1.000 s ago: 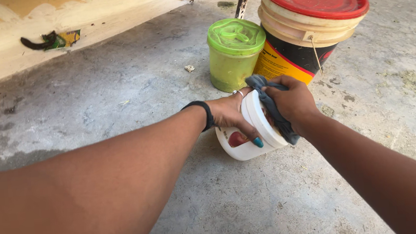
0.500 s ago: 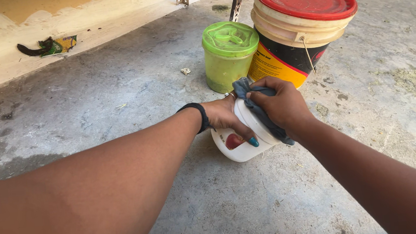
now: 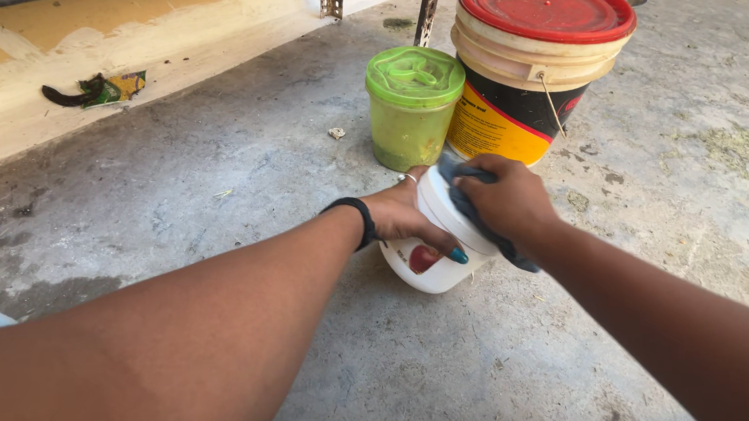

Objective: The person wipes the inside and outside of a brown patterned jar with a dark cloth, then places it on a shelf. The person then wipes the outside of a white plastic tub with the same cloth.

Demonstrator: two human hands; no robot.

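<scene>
On the concrete floor, the left hand clasps a tilted white tub while the right hand, fingers closed on a dark cloth, presses against its lid.

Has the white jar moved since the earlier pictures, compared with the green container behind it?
No clear move. The white jar lies tilted just in front of the green container as before, gripped by the left hand, the right hand pressing a cloth on it.

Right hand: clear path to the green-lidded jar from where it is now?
Probably yes. The right hand presses a dark cloth on the white container; the green-lidded jar stands just beyond, nothing between, but the hand is occupied.
</scene>
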